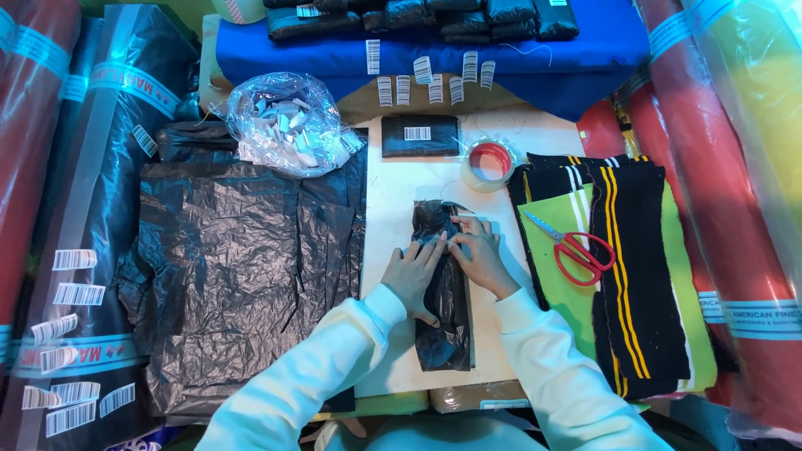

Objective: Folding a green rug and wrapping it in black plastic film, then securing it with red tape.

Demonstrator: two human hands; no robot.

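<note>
A narrow bundle wrapped in black plastic lies lengthwise on the white work board. My left hand presses flat on the bundle's left side, fingers pointing up and right. Touching its upper right part is my right hand, with the fingertips meeting those of the left near the top fold. Both sleeves are pale and long. Neither hand lifts the bundle off the board.
A stack of black plastic sheets lies at left. A clear bag of white tags, a labelled black packet and a tape roll sit behind. Red scissors rest on striped knit fabric at right. Fabric rolls flank both sides.
</note>
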